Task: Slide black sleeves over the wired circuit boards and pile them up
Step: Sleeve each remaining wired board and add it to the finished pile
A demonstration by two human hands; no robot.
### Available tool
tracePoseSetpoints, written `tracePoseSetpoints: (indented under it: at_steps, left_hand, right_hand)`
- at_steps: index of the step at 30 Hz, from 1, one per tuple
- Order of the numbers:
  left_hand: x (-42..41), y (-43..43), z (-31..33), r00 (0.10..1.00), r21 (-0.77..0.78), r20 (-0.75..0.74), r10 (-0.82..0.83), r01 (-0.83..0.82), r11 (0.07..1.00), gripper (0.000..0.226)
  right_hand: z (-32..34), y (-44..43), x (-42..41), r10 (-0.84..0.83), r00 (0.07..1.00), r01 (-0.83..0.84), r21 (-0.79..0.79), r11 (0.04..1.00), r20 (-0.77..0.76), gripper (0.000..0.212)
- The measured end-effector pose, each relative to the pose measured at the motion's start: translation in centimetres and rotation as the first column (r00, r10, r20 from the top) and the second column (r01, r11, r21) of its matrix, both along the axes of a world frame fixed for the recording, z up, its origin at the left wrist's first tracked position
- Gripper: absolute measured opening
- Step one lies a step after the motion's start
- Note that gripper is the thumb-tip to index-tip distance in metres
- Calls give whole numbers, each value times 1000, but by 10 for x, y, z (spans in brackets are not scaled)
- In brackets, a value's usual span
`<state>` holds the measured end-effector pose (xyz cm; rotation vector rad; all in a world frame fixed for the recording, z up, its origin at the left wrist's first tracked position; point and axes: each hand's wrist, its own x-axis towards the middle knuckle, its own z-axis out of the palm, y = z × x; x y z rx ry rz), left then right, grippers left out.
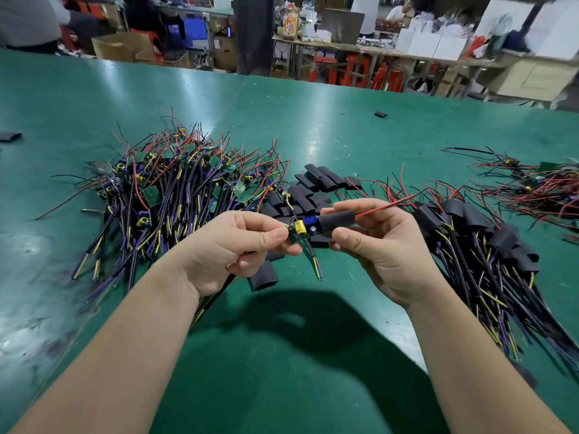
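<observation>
My left hand (238, 242) pinches the near end of a small wired circuit board (302, 228) with a yellow capacitor and a blue part. My right hand (376, 245) holds a black sleeve (336, 221) that covers the board's right end, and its red wire sticks out through the sleeve to the right. The board's black cable hangs down under my left hand. A big heap of bare wired boards (181, 189) lies to the left. Loose black sleeves (313, 189) lie behind my hands. Sleeved boards (482, 239) are piled on the right.
All of it lies on a green table (282, 355). One flat sleeve (263, 277) lies just below my left hand. Stray sleeves (380, 114) lie farther back, and another wire bundle (539, 183) sits at the far right. Benches, boxes and red stools stand beyond the table.
</observation>
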<state>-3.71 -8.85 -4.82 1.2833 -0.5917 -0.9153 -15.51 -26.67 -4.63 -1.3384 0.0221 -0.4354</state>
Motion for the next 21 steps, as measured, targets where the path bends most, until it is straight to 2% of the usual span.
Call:
tracePoseSetpoints:
  at_steps: [6, 14, 21]
  left_hand:
    - [0, 0, -1, 1000, -10, 29, -11, 11, 1000, 12]
    - [0, -1, -3, 999, -22, 38, 3, -2, 1000, 4]
    - [-4, -4, -2, 990, 35, 136, 36, -41, 999, 16]
  right_hand:
    - [1, -1, -2, 64, 998, -64, 29, 998, -2, 29]
    - [2, -1, -2, 21, 999, -22, -33, 999, -31, 32]
    - [-3, 11, 1, 6, 992, -6, -5, 1000, -126, 26]
